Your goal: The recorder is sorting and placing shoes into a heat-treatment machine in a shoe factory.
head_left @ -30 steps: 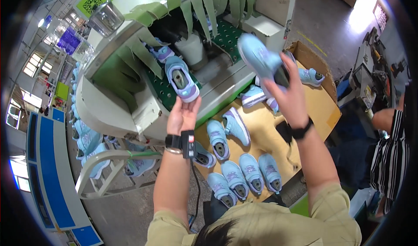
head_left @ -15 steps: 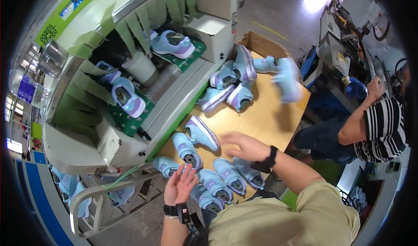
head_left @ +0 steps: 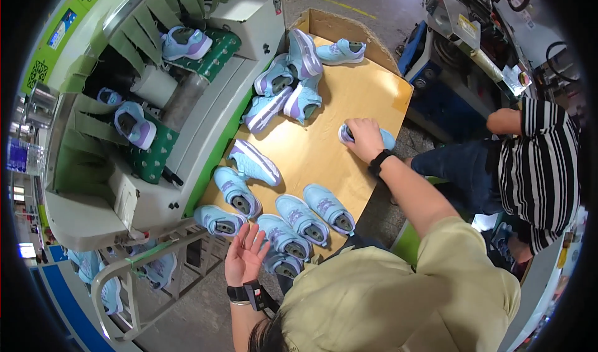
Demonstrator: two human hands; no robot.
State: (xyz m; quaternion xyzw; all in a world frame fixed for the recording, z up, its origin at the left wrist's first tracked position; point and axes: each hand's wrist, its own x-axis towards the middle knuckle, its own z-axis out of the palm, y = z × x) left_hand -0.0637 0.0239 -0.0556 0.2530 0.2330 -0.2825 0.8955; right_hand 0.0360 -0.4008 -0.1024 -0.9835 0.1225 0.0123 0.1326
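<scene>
My right hand (head_left: 365, 137) is closed over the top of a light-blue sneaker (head_left: 389, 139) at the right edge of the wooden tabletop (head_left: 336, 159). The hand covers most of that shoe. My left hand (head_left: 245, 252) is palm up with its fingers spread, holding nothing, next to a row of blue sneakers (head_left: 301, 220) along the near edge. Two more sneakers, one upright (head_left: 237, 192) and one tipped on its side (head_left: 255, 162), lie farther forward. A heap of sneakers (head_left: 293, 81) sits at the far left of the tabletop, with a single sneaker (head_left: 341, 52) beside it.
At left stands a machine (head_left: 212, 109) with green flaps and sneakers on green pads (head_left: 149, 156). A cardboard edge (head_left: 349, 28) rises behind the tabletop. A co-worker in a striped shirt (head_left: 542, 159) is at right, near other equipment (head_left: 458, 31). A metal rack (head_left: 134, 290) holds shoes at lower left.
A sneaker that was a blur above the tabletop's right side is now low under my right hand, which reached right and closed on it. The co-worker's arm has drawn back. My left hand stays open.
</scene>
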